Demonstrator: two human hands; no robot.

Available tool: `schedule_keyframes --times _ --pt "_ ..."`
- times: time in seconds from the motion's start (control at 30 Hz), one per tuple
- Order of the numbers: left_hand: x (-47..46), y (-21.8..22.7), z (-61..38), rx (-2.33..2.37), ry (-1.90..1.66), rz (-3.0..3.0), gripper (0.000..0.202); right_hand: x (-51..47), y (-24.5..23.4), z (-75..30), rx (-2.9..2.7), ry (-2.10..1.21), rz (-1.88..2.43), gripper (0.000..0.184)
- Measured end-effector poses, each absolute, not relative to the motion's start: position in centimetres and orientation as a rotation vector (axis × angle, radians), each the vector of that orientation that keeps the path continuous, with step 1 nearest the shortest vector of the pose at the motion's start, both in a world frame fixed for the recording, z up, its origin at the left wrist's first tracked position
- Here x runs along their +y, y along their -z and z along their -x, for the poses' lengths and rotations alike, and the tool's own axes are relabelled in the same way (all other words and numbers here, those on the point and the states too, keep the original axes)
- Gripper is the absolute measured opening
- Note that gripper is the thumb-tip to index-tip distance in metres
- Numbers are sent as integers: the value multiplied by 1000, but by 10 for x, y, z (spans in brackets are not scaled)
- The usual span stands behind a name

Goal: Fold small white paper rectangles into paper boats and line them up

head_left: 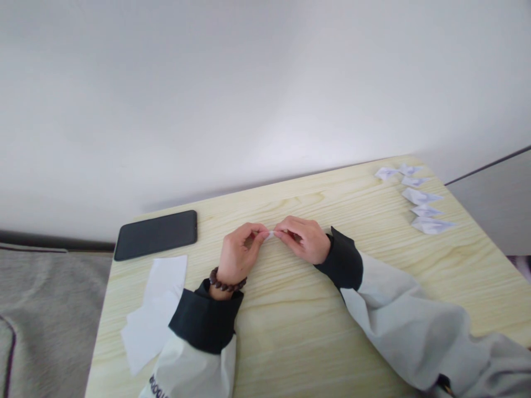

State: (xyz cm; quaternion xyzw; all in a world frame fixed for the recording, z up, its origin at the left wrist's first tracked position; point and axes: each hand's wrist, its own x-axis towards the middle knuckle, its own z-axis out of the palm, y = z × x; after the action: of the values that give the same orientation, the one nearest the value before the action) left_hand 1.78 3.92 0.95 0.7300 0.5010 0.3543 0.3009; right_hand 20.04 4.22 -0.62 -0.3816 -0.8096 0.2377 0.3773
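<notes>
Small white paper (271,235) sits between the person's 2 hands, above the middle of the wooden table (290,342), with only a sliver of it showing between the fingertips. The left hand (239,251) pinches its left end between thumb and index finger, the other fingers curled; the right hand (305,239) pinches the right end in the same way, so the fingertips of the 2 hands nearly meet. How the paper is folded cannot be told, since the fingers cover most of it.

A beaded bracelet (226,286) circles the left wrist, just above a black cuff (203,320) on a pale sleeve. Near the table's left edge lies a dark phone (156,235), flat, its screen black. Just below it, loose white sheets (151,326) overlap beside the left forearm. Well apart, at the far right of the table, 6 folded paper pieces (421,197), pointed in shape, lie close together near the edge. A pale wall (249,99) rises behind the table.
</notes>
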Motion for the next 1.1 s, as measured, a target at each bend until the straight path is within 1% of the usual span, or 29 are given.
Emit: schedule_keyframes --times 0.23,0.4,0.53,0.7,0.83,1.1 --pt "40 -6 -18 1392 -966 -1847 18 41 3 -200 -1958 -546 1072 12" --pt "40 -7 -17 1336 -956 -1891 13 40 2 -200 -1973 -590 1097 9" --pt "39 -8 -17 1258 -924 -1968 10 41 4 -200 -2057 -587 1047 11" --pt "39 -7 -17 1309 -926 -1895 14 42 4 -200 -2030 -562 1027 12" --pt "40 -7 -17 1364 -925 -1840 20 42 3 -200 -1900 -519 1060 9" --pt "39 -5 -18 1255 -951 -1967 13 43 7 -200 -1934 -531 1015 7"
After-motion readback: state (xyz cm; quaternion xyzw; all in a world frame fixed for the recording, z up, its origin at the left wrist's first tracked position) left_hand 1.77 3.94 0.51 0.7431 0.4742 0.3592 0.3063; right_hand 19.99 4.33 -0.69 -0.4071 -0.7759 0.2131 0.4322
